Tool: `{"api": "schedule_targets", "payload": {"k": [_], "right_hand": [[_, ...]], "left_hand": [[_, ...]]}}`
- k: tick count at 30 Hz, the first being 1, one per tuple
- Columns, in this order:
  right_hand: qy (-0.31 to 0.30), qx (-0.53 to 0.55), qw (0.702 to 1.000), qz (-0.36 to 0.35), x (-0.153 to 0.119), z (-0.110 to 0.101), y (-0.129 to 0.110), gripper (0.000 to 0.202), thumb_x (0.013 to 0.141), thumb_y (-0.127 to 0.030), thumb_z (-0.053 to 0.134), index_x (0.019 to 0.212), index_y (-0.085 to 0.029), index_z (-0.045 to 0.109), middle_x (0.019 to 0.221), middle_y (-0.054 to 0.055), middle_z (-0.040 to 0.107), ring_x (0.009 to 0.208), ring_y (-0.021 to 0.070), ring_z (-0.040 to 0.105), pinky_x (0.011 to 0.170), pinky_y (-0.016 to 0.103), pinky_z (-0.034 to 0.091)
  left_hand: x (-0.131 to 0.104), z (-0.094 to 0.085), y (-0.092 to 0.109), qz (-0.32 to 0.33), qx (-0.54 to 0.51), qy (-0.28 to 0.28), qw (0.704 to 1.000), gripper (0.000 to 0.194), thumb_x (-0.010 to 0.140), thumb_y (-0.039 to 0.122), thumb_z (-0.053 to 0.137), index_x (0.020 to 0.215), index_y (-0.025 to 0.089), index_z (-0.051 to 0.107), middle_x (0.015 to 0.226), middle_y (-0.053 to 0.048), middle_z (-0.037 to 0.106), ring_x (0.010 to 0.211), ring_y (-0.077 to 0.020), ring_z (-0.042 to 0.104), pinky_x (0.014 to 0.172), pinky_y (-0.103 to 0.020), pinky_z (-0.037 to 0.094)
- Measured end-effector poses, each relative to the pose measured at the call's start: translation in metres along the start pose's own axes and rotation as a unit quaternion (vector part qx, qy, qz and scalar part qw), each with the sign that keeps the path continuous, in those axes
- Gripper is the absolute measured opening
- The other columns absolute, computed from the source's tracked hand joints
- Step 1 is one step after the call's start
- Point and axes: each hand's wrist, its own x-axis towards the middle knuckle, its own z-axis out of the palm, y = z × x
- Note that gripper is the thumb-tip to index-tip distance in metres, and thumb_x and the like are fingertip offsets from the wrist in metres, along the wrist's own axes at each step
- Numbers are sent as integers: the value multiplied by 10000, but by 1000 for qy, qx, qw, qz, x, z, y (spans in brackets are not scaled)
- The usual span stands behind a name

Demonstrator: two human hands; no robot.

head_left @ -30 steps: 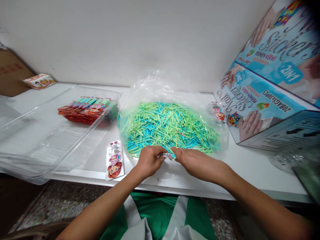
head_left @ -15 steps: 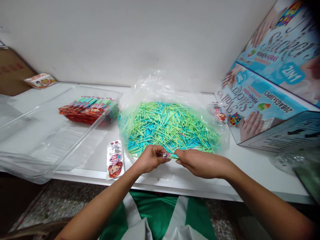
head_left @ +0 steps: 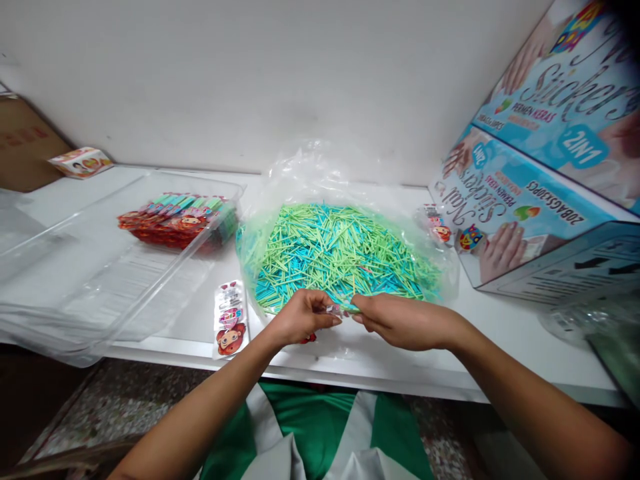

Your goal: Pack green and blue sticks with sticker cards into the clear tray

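My left hand [head_left: 299, 317] is closed on a small printed packet [head_left: 333, 309], most of it hidden by the fingers. A bit of its red print shows below that hand. Green sticks [head_left: 351, 309] are pinched in my right hand [head_left: 407, 321], their ends at the packet's right end; whether they are inside it I cannot tell. Just beyond both hands spreads a heap of thin green and blue sticks [head_left: 340, 247] in an open clear plastic bag [head_left: 313, 163]. A flat packet with a red-haired cartoon figure [head_left: 230, 320] lies on the table left of my hands.
On the left stands a clear plastic tray [head_left: 135, 303] with a stack of filled packets [head_left: 175, 220]. Blue printed cartons [head_left: 525, 200] are stacked at the right, another packet [head_left: 437, 223] beside them. A small box [head_left: 81, 162] and a brown carton [head_left: 27, 143] are far left.
The packet in my left hand has tilted, so red print now shows under the fingers. My right hand has risen slightly, still pinching the sticks at the packet's end.
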Motion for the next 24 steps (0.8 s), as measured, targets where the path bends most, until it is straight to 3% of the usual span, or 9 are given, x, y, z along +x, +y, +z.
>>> {"api": "schedule_targets", "payload": {"k": [24], "right_hand": [[-8,0,1000,-2,-1,-5,3,238,951,-323,327,912,-168,503,758,61,605,611,144,518,520,241,293]], "left_hand": [[0,-1,3,-12,-23,-2,1000,281,599,309,767,712,114,600,596,13,562,539,-81,477,526,-211,333]]}}
